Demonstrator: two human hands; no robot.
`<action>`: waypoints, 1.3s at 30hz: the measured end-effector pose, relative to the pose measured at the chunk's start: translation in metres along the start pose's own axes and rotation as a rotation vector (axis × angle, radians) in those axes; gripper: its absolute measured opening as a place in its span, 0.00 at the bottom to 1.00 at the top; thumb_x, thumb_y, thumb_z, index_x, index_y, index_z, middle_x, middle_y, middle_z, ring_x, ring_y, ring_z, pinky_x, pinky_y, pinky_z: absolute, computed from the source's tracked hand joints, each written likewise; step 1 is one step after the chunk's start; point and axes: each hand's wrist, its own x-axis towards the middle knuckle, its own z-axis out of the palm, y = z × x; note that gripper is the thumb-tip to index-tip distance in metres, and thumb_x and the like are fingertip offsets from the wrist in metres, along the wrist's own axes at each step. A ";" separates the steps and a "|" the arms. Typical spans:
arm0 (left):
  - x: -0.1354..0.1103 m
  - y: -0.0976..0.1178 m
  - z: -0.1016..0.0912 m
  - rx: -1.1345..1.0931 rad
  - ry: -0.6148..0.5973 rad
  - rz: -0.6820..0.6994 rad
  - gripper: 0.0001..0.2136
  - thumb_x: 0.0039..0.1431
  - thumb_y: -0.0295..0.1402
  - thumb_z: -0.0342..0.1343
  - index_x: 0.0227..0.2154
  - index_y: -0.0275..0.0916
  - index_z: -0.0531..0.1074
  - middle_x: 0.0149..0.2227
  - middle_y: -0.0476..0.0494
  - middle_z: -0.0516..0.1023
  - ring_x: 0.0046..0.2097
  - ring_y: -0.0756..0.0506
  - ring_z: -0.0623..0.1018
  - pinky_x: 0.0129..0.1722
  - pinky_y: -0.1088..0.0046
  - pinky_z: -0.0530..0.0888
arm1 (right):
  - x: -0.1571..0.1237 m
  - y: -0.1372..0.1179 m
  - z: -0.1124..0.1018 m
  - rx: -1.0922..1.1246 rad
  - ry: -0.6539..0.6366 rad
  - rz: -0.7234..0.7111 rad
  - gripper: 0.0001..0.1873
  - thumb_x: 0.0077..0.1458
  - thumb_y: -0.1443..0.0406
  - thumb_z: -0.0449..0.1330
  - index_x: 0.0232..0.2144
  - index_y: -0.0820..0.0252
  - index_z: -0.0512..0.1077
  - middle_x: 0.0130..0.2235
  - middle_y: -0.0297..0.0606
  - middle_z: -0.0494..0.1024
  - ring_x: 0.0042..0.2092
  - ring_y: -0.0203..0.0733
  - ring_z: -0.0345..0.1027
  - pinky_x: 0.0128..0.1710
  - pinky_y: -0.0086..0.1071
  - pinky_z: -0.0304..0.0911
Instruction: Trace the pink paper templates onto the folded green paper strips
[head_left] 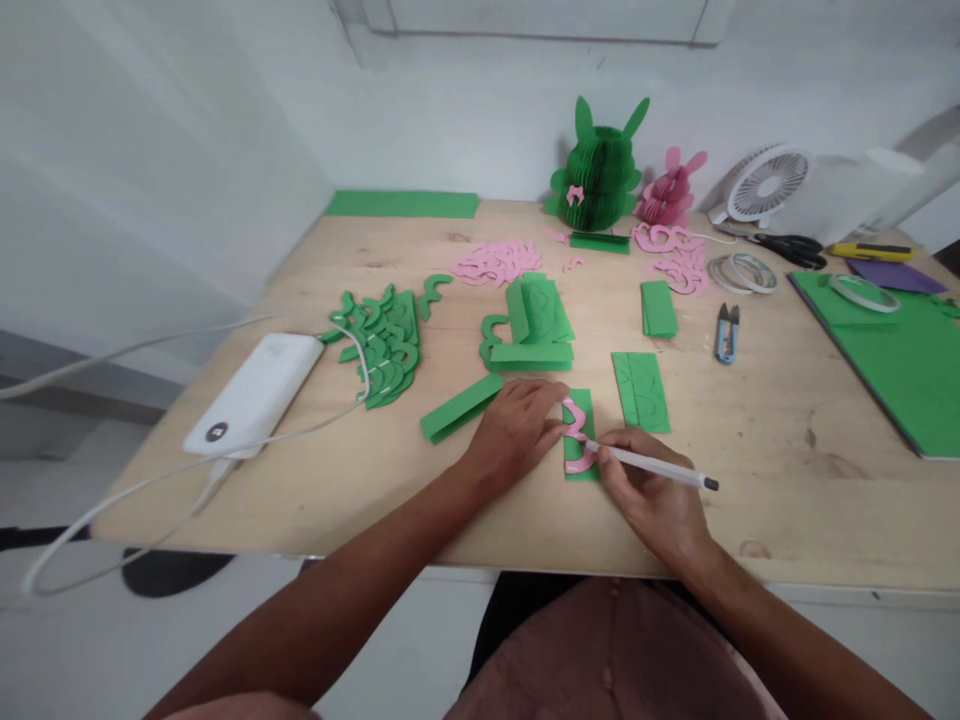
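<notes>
My right hand [651, 492] grips a white pen [660, 465], tip at a pink cutout [577, 433] atop green paper [586, 403]. At 9 o'clock, my left hand [517, 422], loosely open, touches the cutout.

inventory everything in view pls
Green card: 1, green, front centre
Pink piece: 1, pink, on green card
Pen: 1, white, at pink piece
Folded papers: several, green, centre
Cut shapes: many, green, left
Cutouts: many, pink, back
Eared figures: 2, green/pink, back
Long strip: 1, green, back left
Fan: 1, white, back right
Scissors: 1, black, back right
Cutter: 1, yellow, back right
Tape rolls: 3, white, right
Snips: 1, blue, right
Large sheets: some, green, right
Paper: some, purple, right
Power bank: 1, white, left
Cable: some, white, left
Table: 1, tan, underneath
Left hand: 1, bare, at card
Right hand: 1, bare, holding pen
</notes>
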 end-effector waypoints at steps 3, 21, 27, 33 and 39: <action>0.000 -0.001 0.001 -0.006 -0.006 -0.004 0.12 0.60 0.30 0.56 0.47 0.39 0.67 0.44 0.42 0.77 0.50 0.41 0.75 0.49 0.59 0.72 | 0.000 -0.001 -0.001 -0.003 -0.004 -0.004 0.07 0.57 0.63 0.56 0.30 0.55 0.72 0.29 0.35 0.79 0.31 0.40 0.72 0.30 0.32 0.67; 0.001 0.000 0.001 0.003 0.012 0.017 0.12 0.59 0.31 0.57 0.46 0.38 0.67 0.44 0.42 0.77 0.48 0.41 0.76 0.49 0.59 0.72 | -0.002 -0.002 -0.002 -0.032 0.008 -0.029 0.07 0.57 0.64 0.56 0.30 0.56 0.73 0.30 0.35 0.79 0.31 0.40 0.72 0.30 0.32 0.66; 0.001 0.000 0.000 0.011 0.001 0.007 0.12 0.59 0.31 0.58 0.45 0.39 0.67 0.43 0.43 0.77 0.48 0.41 0.76 0.49 0.60 0.72 | -0.004 -0.001 -0.002 -0.036 0.023 -0.032 0.06 0.57 0.64 0.57 0.30 0.57 0.73 0.31 0.35 0.79 0.32 0.39 0.73 0.31 0.32 0.66; 0.001 0.000 0.000 0.008 0.006 0.017 0.12 0.59 0.30 0.58 0.45 0.38 0.67 0.43 0.43 0.77 0.48 0.42 0.76 0.49 0.60 0.72 | -0.005 -0.001 -0.002 -0.024 0.027 -0.055 0.05 0.57 0.65 0.57 0.31 0.57 0.73 0.30 0.34 0.78 0.32 0.39 0.72 0.32 0.32 0.66; 0.001 0.000 -0.001 0.008 0.003 0.016 0.11 0.59 0.31 0.57 0.45 0.38 0.68 0.43 0.43 0.77 0.48 0.42 0.76 0.49 0.60 0.72 | -0.006 0.000 -0.002 -0.031 0.029 -0.065 0.06 0.57 0.65 0.57 0.31 0.57 0.73 0.30 0.34 0.78 0.32 0.39 0.72 0.32 0.33 0.67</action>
